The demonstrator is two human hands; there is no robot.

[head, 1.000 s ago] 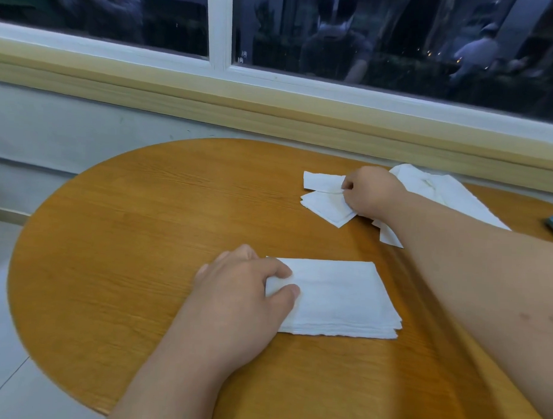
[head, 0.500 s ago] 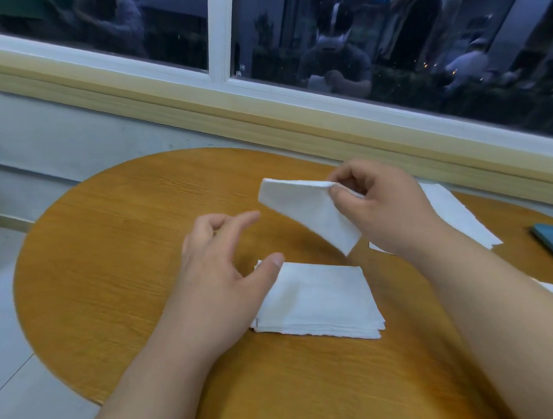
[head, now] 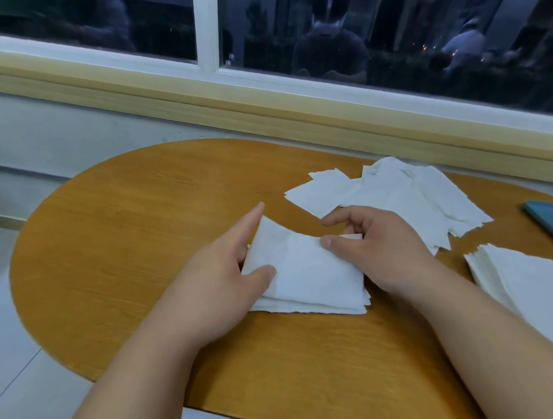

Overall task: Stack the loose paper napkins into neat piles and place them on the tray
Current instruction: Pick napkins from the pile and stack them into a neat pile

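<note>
Two hands in view, both on one sheet.

- Left hand: thumb laid on the near-left corner of the top napkin. Index finger straight along the lifted left edge. The other fingers are hidden behind the sheet, so the edge is pinched between thumb and fingers.
- Right hand: thumb on the sheet's far-right part, index curled above it. A white corner shows between them — a pinch at the far-right corner.
- Top napkin: one sheet. Its left side curves up and its near side lies on the near pile, roughly square to it.
- Near pile: one, mid-counter, several layers showing at the near edge. Sheet count not readable.
- Loose heap: one spread of overlapping napkins, far right of the hands, skewed at different angles. Exact number cannot be told.
- Second pile: one thicker stack at the right, partly behind the right forearm.
- Blue-grey object: one, flat, cut by the right frame edge — what it is cannot be told.
- Counter: one, rounded, wood-toned, under a window.
</note>
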